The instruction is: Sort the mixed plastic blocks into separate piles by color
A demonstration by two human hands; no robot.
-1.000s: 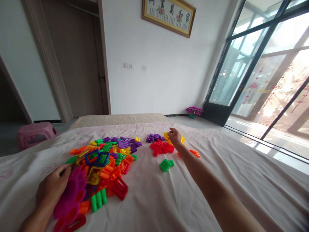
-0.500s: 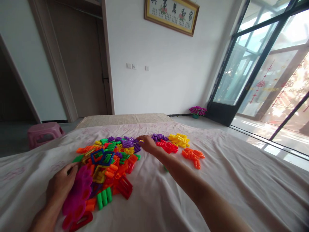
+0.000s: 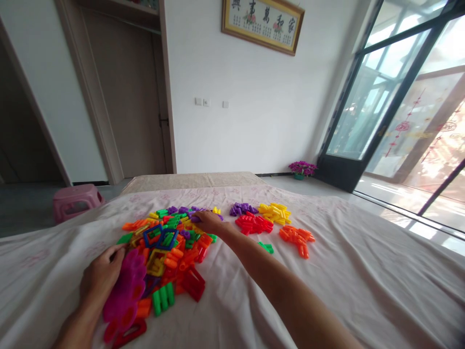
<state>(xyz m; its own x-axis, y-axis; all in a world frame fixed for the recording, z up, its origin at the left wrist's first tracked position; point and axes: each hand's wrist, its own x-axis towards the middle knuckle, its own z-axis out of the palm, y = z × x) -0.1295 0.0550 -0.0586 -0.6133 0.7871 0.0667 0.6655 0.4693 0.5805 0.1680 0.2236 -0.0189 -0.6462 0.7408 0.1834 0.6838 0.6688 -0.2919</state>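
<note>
A pile of plastic pieces (image 3: 173, 262) lies on a pale cloth (image 3: 366, 271) between a person's half-curled left hand (image 3: 103, 270), beside a magenta piece (image 3: 125, 288), and right hand (image 3: 208, 221), fingers bent over a purple piece (image 3: 195, 219). Whether either hand grips anything is unclear.

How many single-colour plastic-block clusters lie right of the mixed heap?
5: purple cluster, yellow cluster farthest; red cluster nearer; orange cluster rightmost; green cluster partly behind the right forearm.

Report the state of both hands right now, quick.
Left hand: partly curled beside the magenta piece; grip cannot be told.
Right hand: fingertips at a purple block; grip cannot be told.
</note>
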